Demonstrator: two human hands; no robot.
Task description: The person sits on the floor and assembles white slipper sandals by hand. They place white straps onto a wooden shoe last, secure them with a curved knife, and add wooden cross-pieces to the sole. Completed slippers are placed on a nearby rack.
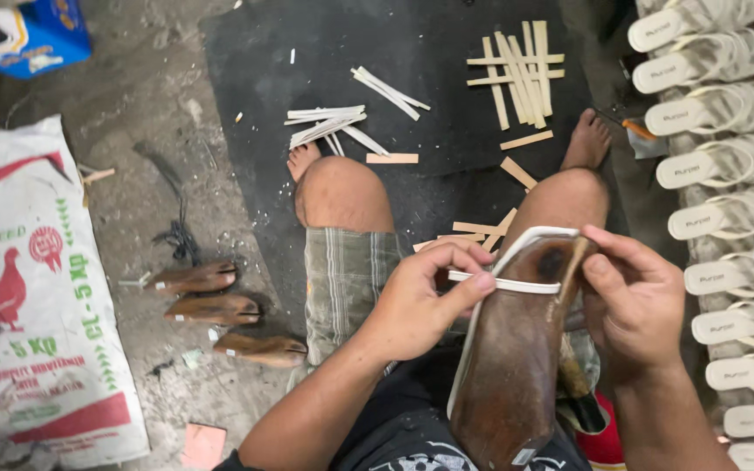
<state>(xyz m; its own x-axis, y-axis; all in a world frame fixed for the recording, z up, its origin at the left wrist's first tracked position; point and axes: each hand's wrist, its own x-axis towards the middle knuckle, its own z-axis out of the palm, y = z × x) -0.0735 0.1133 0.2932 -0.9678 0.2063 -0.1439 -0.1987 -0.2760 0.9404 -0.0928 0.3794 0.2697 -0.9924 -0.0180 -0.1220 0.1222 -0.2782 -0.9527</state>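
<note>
A brown wooden shoe last point(510, 349) rests upright on my lap, toe end pointing away from me. A thin white strap point(506, 284) runs across its upper part and along its left edge. My left hand point(421, 301) pinches that strap at the last's left side with thumb and fingers. My right hand point(632, 296) grips the toe end of the last from the right, fingers curled over its rim.
Three more wooden lasts point(213, 308) lie on the floor at left, beside a printed feed sack point(28, 296). White strips point(329, 122) and tan strips point(517, 74) are scattered on a black mat point(429, 183). A column of white sandals point(722, 166) lines the right edge. A blue box point(37, 35) sits top left.
</note>
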